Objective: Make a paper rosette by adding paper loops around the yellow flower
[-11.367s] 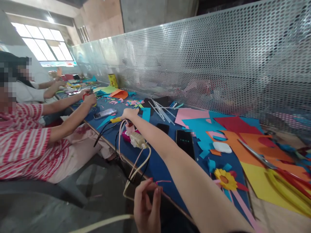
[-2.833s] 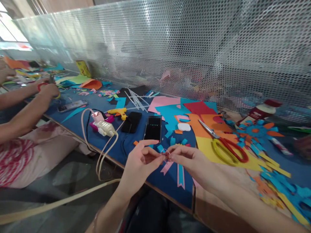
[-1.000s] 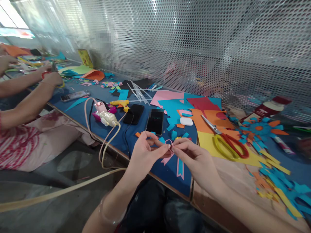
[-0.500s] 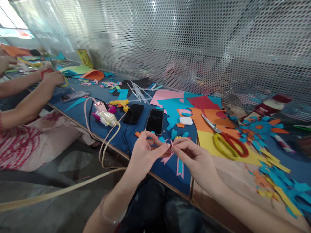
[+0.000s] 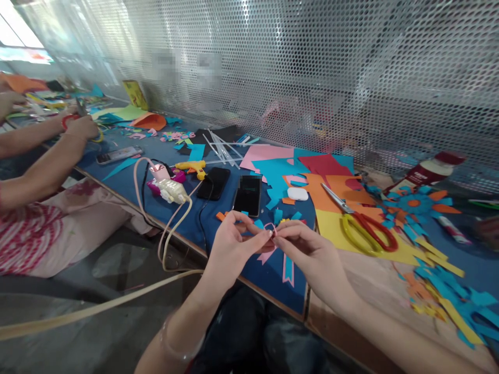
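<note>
Evidently the thin pink strip (image 5: 268, 226) was midway through its shaping: it stood in a small loop between the fingertips, just above the near edge of the tabletop (image 5: 268, 283), and where its ends met was hidden, so whether the loop was fastened could not be told. The left hand (image 5: 236, 246) and the right hand (image 5: 307, 246) both held it in narrow pinches, thumbs against forefingers, the tips nearly meeting. The left wrist rose from the lower middle with its fingers curled inward, while the right forearm came in low from the lower right, its knuckles uppermost. Just below and behind the fingers, the notched pink tail (image 5: 267, 255) and the pink-edged blue tail (image 5: 288, 270) appeared cut to shape already, their upper parts covered by the hands. Farther right, the blue-and-orange flower (image 5: 415, 203) looked largely assembled, whereas the loop in the fingers looked unfinished. Beyond the hands lay the phone (image 5: 248, 197) and the white case (image 5: 297, 194); the scissors (image 5: 348, 209) rested on orange and yellow sheets, untouched, and the yellow glue gun (image 5: 191, 165) lay to the left, also out of use. Much of the red sheet (image 5: 323, 165) behind seemed uncut. Well apart at far left, a co-worker's hand (image 5: 81, 127) gripped another pair of scissors.
</note>
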`<state>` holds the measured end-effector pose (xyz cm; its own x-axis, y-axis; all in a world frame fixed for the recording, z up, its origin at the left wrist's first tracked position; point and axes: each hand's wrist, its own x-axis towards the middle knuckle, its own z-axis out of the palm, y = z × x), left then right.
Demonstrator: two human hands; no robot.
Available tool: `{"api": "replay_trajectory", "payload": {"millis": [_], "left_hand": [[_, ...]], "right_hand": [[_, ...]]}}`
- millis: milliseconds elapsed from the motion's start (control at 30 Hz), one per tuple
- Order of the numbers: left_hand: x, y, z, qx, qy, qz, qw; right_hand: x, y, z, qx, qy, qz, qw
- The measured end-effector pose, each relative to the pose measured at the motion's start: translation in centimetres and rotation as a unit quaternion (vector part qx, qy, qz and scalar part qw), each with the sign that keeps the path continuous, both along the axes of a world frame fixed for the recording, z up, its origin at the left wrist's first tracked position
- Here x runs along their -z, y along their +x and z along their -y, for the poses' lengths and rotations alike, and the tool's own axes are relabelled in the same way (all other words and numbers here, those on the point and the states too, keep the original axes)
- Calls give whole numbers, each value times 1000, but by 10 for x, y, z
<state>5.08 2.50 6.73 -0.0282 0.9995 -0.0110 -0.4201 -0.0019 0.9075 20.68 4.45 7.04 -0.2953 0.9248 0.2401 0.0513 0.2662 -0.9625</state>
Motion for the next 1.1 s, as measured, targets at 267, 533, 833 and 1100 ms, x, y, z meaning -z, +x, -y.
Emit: {"api": "replay_trajectory", "payload": {"millis": [267,533,833,1100], "left_hand": [[0,-1,-1,-20,0,-12,1000],[-2,1,4,-60,39,-13,997],[-3,5,7,-59,59,-14,996],[-5,7,8,-64,65,-10,996]], "right_hand": [[-3,4,-4,0,-44,-7,999],[-2,5,0,-40,-93,18,995],[1,3,3,-76,-95,-43,992],[1,2,4,-77,-79,-47,993]]}}
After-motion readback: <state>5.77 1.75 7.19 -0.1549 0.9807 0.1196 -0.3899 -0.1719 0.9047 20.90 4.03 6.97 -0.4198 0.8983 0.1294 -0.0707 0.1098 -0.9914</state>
